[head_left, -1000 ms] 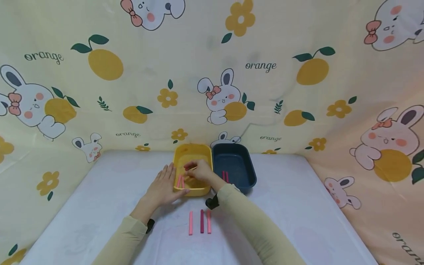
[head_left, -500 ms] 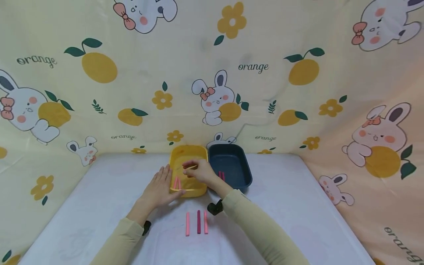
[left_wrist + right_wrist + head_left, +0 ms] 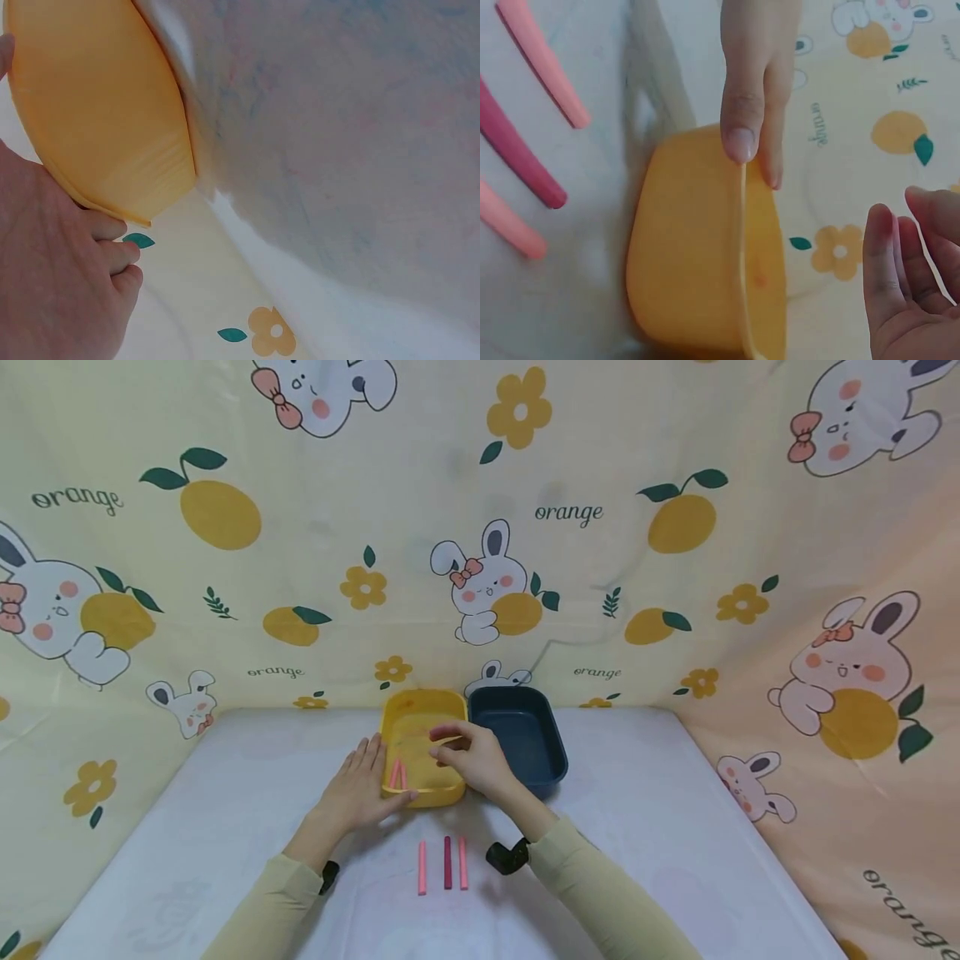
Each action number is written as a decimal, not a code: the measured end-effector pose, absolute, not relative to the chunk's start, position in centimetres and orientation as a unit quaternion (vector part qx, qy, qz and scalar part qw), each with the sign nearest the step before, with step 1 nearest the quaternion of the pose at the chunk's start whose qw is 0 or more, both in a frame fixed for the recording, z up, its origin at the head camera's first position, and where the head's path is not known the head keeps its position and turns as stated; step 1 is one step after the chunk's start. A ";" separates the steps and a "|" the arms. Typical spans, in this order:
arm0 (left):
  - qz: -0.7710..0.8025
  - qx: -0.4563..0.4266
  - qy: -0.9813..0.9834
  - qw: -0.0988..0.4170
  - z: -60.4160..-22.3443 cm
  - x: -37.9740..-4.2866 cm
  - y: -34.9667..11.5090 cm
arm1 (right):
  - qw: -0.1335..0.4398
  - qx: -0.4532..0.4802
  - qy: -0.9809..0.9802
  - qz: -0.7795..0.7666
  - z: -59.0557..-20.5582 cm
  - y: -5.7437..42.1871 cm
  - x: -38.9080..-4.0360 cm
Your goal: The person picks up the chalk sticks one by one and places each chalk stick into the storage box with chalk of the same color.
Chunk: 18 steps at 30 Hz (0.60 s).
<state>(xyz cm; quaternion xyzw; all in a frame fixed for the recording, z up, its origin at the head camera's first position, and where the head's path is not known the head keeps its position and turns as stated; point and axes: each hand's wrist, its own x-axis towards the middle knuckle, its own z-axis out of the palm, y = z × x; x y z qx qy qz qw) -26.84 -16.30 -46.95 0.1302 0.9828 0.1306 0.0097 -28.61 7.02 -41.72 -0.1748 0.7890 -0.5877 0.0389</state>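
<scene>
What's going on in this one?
A person's left hand rests against a yellow bin. The right hand is over that bin, thumb and forefinger apart, with nothing visible between them. Two pink sticks are inside, and three more sticks, the middle one dark red, lie on the table in front. A dark blue bin stands beside the yellow one.

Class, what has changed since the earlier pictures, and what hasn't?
The right hand has shifted right, across the yellow box toward the blue box, and now hides two sticks there; no pickup or release shows. The left hand stays against the yellow box; the two pink sticks inside and three sticks on the table stayed put.
</scene>
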 end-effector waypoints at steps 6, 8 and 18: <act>0.132 0.128 0.983 0.006 -47.1 -26.9 -16.3 | 0.029 -0.152 0.795 -0.587 -42.1 8.7 -27.0; 0.132 0.128 0.983 0.005 -47.1 -26.9 -16.4 | 0.031 -0.148 0.796 -0.586 -42.4 9.2 -26.5; 0.137 0.133 0.982 0.002 -47.1 -26.8 -16.4 | 0.056 -0.149 0.802 -0.576 -44.7 11.0 -23.8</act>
